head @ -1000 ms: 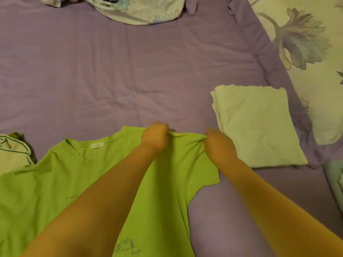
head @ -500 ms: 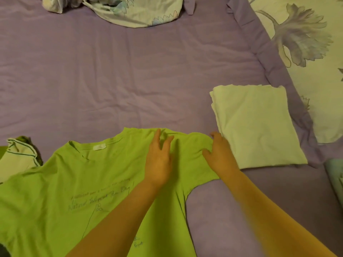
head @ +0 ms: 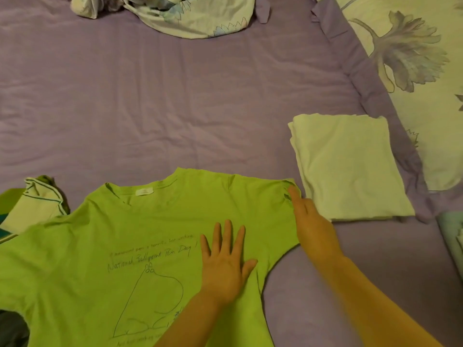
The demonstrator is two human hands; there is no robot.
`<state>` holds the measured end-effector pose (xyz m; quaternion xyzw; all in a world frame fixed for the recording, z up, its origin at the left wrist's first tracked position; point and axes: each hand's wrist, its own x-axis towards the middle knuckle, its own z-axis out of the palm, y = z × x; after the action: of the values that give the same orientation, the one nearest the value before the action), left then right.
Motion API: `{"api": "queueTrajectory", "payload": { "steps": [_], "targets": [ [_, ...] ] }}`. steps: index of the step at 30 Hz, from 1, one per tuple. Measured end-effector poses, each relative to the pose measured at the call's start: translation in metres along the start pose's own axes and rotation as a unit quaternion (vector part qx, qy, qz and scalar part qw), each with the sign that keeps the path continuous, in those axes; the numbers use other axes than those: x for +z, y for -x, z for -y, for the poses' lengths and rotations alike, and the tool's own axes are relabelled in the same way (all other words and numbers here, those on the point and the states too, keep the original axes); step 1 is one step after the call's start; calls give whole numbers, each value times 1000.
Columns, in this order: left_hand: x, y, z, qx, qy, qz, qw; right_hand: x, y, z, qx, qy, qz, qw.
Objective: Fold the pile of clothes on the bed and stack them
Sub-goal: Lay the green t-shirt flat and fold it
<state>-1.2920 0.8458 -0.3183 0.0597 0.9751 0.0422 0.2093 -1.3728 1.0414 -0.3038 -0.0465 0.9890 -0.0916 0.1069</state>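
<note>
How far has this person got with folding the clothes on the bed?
Early on, it seems. Done: one pale folded garment lies flat on the purple sheet. In hand: the green T-shirt is spread out unfolded, left hand flat on it, right hand at its sleeve. Left: folding it, plus the crumpled clothes at the left edge.

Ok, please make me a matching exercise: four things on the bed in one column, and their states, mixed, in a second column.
Things:
1. green T-shirt
2. white garment
3. floral cloth
4. left hand

States:
a. crumpled at the far edge
b. flat, fingers spread, on the shirt
c. folded, beside the right hand
d. spread out, print up

Pairs: 1-d, 2-c, 3-a, 4-b
</note>
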Motion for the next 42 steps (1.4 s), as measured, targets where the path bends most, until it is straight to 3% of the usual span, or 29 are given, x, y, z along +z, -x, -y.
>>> {"api": "queueTrajectory", "payload": {
  "steps": [2, 4, 6, 7, 8, 10, 14, 15, 17, 19, 21, 24, 25, 27, 31, 36, 38, 42],
  "targets": [
    [2, -2, -1, 21, 8, 30, 999, 3, -2, 0, 5, -10, 19, 1000],
    [2, -7, 2, 26, 62, 41, 997, 6, -5, 5, 47, -119, 28, 991],
    [-5, -20, 9, -14, 193, -17, 981, 4, -4, 12, 91, -243, 6, 966],
    [-13, -29, 12, -42, 289, -35, 956, 1, -3, 17, 104, -274, -12, 956],
    [-26, -39, 14, -76, 403, -24, 912, -3, -1, 23, 105, -279, -25, 954],
    [-52, -57, 17, -140, 621, 31, 771, -11, 2, 42, 89, -258, -38, 961],
    [-69, -62, 45, -207, 834, 100, 502, -21, 20, 102, -2, -266, 0, 964],
    [-68, -58, 57, -205, 863, 108, 449, -19, 27, 115, -30, -283, 38, 958],
    [-65, -48, 78, -194, 890, 110, 398, -10, 39, 132, -59, -305, 98, 945],
    [-64, -42, 89, -185, 883, 116, 416, 2, 45, 135, -39, -332, 122, 934],
    [-56, -42, 91, -181, 841, 110, 497, 18, 44, 130, -16, -286, 118, 951],
    [-46, -38, 88, -172, 753, 35, 634, 31, 32, 126, -44, -144, 72, 986],
    [-45, -37, 89, -172, 730, 4, 661, 33, 25, 128, -60, -110, 56, 991],
    [-45, -34, 94, -191, 706, -46, 680, 37, 11, 137, -80, -57, 38, 994],
    [-36, -16, 122, -230, 626, -70, 742, 54, -7, 149, -70, 97, 131, 984],
    [-29, 41, 189, -268, 512, -98, 810, 55, -9, 173, -34, 110, 153, 982],
    [-28, 68, 217, -306, 488, -114, 810, 57, 0, 196, -60, 103, 158, 980],
    [-29, 117, 260, -367, 516, -143, 761, 69, 20, 260, -97, 66, 170, 978]
  ]
}}
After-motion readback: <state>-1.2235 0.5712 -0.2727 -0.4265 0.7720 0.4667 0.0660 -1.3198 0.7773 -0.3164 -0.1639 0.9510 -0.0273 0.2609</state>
